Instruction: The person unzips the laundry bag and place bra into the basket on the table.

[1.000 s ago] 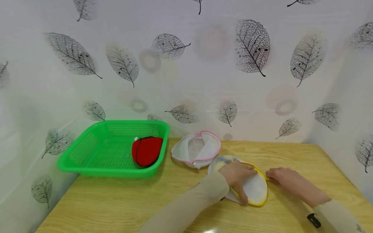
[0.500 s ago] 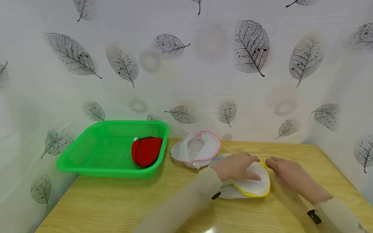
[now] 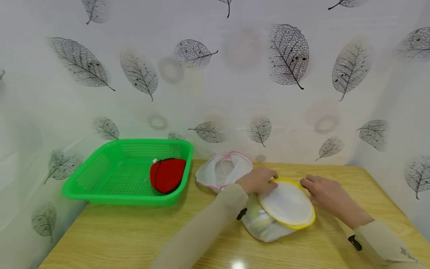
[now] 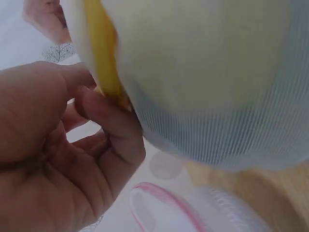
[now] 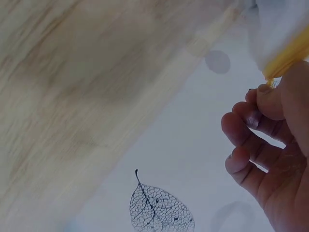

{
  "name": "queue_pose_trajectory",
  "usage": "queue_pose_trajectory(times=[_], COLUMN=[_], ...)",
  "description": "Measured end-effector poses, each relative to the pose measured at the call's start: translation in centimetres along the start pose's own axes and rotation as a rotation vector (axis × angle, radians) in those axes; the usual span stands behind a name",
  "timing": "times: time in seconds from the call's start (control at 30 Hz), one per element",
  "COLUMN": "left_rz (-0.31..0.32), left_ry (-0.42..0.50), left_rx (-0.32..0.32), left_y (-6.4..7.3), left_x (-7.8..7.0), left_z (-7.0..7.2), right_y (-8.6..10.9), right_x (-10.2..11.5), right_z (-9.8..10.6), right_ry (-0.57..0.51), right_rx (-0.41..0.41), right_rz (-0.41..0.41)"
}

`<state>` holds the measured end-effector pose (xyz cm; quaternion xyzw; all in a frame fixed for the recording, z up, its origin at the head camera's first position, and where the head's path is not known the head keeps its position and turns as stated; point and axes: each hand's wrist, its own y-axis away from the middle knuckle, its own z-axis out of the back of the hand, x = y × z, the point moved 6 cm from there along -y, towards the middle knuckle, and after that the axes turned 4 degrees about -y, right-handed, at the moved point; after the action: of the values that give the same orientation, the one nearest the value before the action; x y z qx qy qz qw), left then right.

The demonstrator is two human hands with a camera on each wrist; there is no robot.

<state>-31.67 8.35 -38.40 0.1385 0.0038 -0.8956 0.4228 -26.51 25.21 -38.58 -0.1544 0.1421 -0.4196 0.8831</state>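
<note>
A white mesh laundry bag (image 3: 287, 203) with a yellow zipper rim stands tilted on the table, its round top facing the person. Something pale yellow and grey shows through its mesh side (image 4: 203, 72); what it is stays unclear. My left hand (image 3: 256, 181) pinches the yellow rim (image 4: 104, 53) between thumb and finger at the bag's left. At the far right of the rim, my right hand (image 3: 327, 196) pinches a small yellow zipper pull (image 5: 269, 81). The right hand's other fingers (image 5: 239, 162) are loosely bent.
Behind the left hand lies a second white mesh bag (image 3: 209, 172) with pink trim, standing open. A green plastic basket (image 3: 127, 200) at the left holds a red pouch (image 3: 167, 175) with a black cord. A leaf-patterned sheet (image 3: 215, 93) hangs behind the wooden table (image 3: 134, 231).
My left hand has moved off the bag's top and back to its left rim, and now pinches it. The bag has tilted up and turned. The right hand has shifted slightly away from the person.
</note>
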Motion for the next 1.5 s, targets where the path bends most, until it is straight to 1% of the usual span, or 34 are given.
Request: queue_pose_trajectory(times=[0.13,0.27,0.47,0.63,0.93,1.1,1.17,1.2,1.23,1.27,1.3,1.37,1.43,1.47,1.5], left_rz=[0.0,0.002,-0.001,0.004,0.019,0.038,0.052,0.057,0.062,0.063,0.065,0.046,-0.023,-0.065,-0.11], left_ry=[0.09,0.219,0.373,0.418,0.478,0.507,0.517,0.513,0.486,0.435,0.364,0.205,0.033,-0.035,-0.092], left_rx=[0.027,0.038,0.045,0.05,0.05,0.035,0.037,0.042,0.043,0.033,0.021,-0.016,-0.059,-0.066,-0.06], left_y=[0.5,1.1,1.6,1.8,1.9,2.0,2.1,2.2,2.3,2.5,2.7,3.1,3.7,4.1,4.5], left_x=[0.3,0.7,1.4,1.6,2.0,2.9,3.2,3.3,3.4,3.4,3.3,2.8,1.6,0.8,0.1], left_z=[-0.9,-1.3,-1.6,-1.5,-1.5,-1.4,-1.2,-1.1,-1.0,-0.8,-0.5,0.1,0.7,0.9,0.9], right_y=[0.0,0.0,-0.1,-0.2,0.0,0.4,0.5,0.5,0.5,0.4,0.4,0.3,0.1,0.1,0.0], right_x=[0.5,1.0,1.4,1.6,1.4,1.2,1.1,1.1,1.1,1.1,1.1,1.0,0.9,0.9,0.8], right_z=[-0.4,-0.5,-0.3,0.0,0.3,0.4,0.4,0.4,0.3,0.2,0.2,0.0,-0.2,-0.2,-0.2], right_ry=[0.027,0.045,0.052,0.057,0.06,0.064,0.052,0.042,0.029,0.013,-0.004,-0.04,-0.072,-0.088,-0.105], right_rx=[0.018,-0.004,-0.008,-0.03,-0.044,-0.09,-0.102,-0.102,-0.095,-0.085,-0.075,-0.037,-0.003,0.008,0.017], right_rz=[0.028,0.054,0.049,0.059,0.061,0.082,0.076,0.066,0.056,0.041,0.025,-0.013,-0.04,-0.048,-0.053])
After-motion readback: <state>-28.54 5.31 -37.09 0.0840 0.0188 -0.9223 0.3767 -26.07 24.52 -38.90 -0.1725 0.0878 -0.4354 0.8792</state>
